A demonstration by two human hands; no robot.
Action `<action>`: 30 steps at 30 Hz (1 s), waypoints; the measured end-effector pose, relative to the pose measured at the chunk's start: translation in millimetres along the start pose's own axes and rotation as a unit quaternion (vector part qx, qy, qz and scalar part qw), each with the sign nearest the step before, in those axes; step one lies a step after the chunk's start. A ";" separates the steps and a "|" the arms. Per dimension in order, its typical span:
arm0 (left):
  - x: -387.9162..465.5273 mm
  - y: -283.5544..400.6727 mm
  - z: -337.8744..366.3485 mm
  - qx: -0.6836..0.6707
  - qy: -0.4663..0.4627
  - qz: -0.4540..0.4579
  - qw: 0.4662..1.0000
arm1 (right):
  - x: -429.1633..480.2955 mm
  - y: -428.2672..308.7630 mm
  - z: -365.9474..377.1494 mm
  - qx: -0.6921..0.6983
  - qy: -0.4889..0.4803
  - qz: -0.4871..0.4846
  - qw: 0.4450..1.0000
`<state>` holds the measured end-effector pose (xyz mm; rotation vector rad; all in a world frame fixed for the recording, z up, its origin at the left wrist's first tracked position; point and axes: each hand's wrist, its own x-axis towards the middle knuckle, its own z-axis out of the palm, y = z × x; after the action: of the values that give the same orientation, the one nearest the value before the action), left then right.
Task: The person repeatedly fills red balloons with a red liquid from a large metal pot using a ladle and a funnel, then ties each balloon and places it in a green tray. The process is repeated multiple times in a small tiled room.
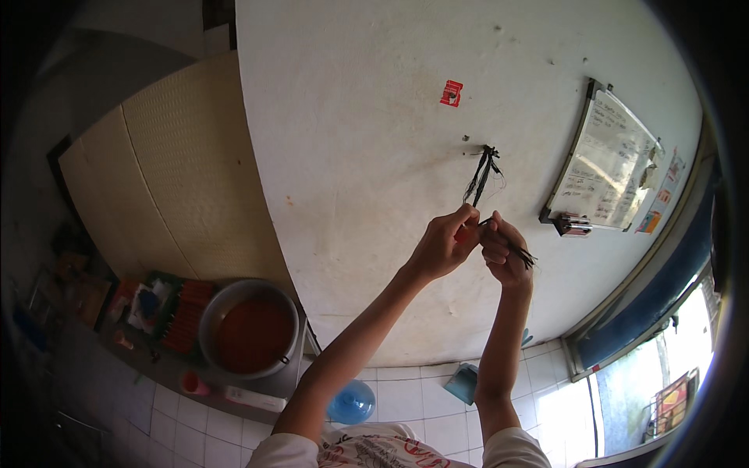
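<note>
A bundle of thin black strands (483,175), fibre or string, hangs from a fixing on the white wall. My left hand (447,243) is closed on the lower part of the bundle, with something small and red showing between its fingers. Right beside it, my right hand (504,248) grips the strands too, and their loose ends stick out past its wrist side. A short dark piece runs between the two hands. The fingers hide how the strands are wound or tied.
At the lower left, a large metal pot (205,327) with reddish contents stands on a counter beside a pink cup (193,383). A whiteboard (608,158) with writing hangs at right. A blue water bottle (352,402) and a teal dustpan-like object (462,383) are on the tiled floor.
</note>
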<state>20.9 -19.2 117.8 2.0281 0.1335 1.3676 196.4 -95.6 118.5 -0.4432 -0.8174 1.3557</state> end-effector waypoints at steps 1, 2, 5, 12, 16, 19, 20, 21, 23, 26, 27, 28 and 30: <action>1.1 -2.3 -0.7 0.013 0.015 0.025 0.999 | 6.3 2.2 -5.1 0.077 -0.049 0.008 0.996; 3.1 -6.3 0.1 0.029 0.028 0.035 0.999 | 14.0 4.3 -10.2 0.117 -0.033 0.009 0.992; 6.2 -30.4 2.5 0.091 0.049 0.037 0.994 | 37.4 -5.0 -21.0 0.249 -0.060 -0.053 0.965; -97.2 -88.7 -52.2 -0.145 0.120 -0.311 0.932 | 52.7 -144.0 -44.4 0.072 -0.103 -0.357 0.926; -131.6 -75.5 -91.8 -0.451 0.268 -0.329 0.786 | 38.8 -51.7 -106.9 -0.237 0.135 -0.243 0.931; -179.1 -50.8 -106.1 -0.613 0.281 -0.404 0.618 | -5.2 77.3 -179.4 -0.151 0.341 -0.196 0.907; -199.4 -43.5 -110.4 -0.612 0.286 -0.426 0.602 | -29.6 124.5 -200.8 -0.123 0.392 -0.161 0.897; -220.2 -37.9 -115.8 -0.613 0.293 -0.443 0.585 | -58.3 175.9 -218.9 -0.109 0.436 -0.127 0.884; -256.4 -34.0 -147.3 -0.673 0.306 -0.442 0.508 | -130.2 273.7 -237.1 -0.109 0.498 -0.025 0.860; -312.3 -21.0 -244.6 -0.633 0.373 -0.341 0.586 | -220.5 377.1 -228.2 -0.103 0.535 0.103 0.832; -331.8 -14.6 -290.1 -0.626 0.380 -0.293 0.615 | -248.1 403.6 -215.2 -0.115 0.571 0.142 0.801; -354.2 -7.4 -340.9 -0.581 0.390 -0.293 0.651 | -260.7 420.5 -203.6 -0.133 0.564 0.161 0.799; -400.3 0.5 -444.2 -0.427 0.429 -0.302 0.736 | -275.8 449.6 -172.7 -0.168 0.556 0.194 0.791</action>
<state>-535.5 16.6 -98.5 0.4150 0.4292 1.4153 16.8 -246.1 -384.6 -1.5748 0.0637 1.0217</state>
